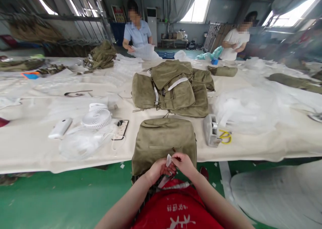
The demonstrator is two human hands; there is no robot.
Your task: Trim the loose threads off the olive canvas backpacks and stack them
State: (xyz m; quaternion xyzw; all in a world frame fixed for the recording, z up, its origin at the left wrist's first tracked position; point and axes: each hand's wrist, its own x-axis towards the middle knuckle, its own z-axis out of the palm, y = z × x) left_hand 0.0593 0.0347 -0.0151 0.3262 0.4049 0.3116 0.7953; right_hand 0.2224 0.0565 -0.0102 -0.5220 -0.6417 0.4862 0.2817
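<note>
At the table's front edge stands an olive-green canvas bag (164, 136), its lower part reaching down toward my body. Just in front of it, my right hand (184, 163) pinches a small piece of white wrapping (168, 159) between thumb and fingers. My left hand (161, 168) is curled close against the same white piece, touching it, with its fingers closed. Below the hands runs a strap wrapped in white (176, 185) across my lap. A pale strip and something dark under my left hand are too small to make out.
More olive bags (173, 88) are piled behind. A tape dispenser (211, 130) and yellow-handled scissors (225, 136) lie to the right; a white fan (97, 118) and a phone (121, 130) lie to the left. Two people work across the table (30, 151).
</note>
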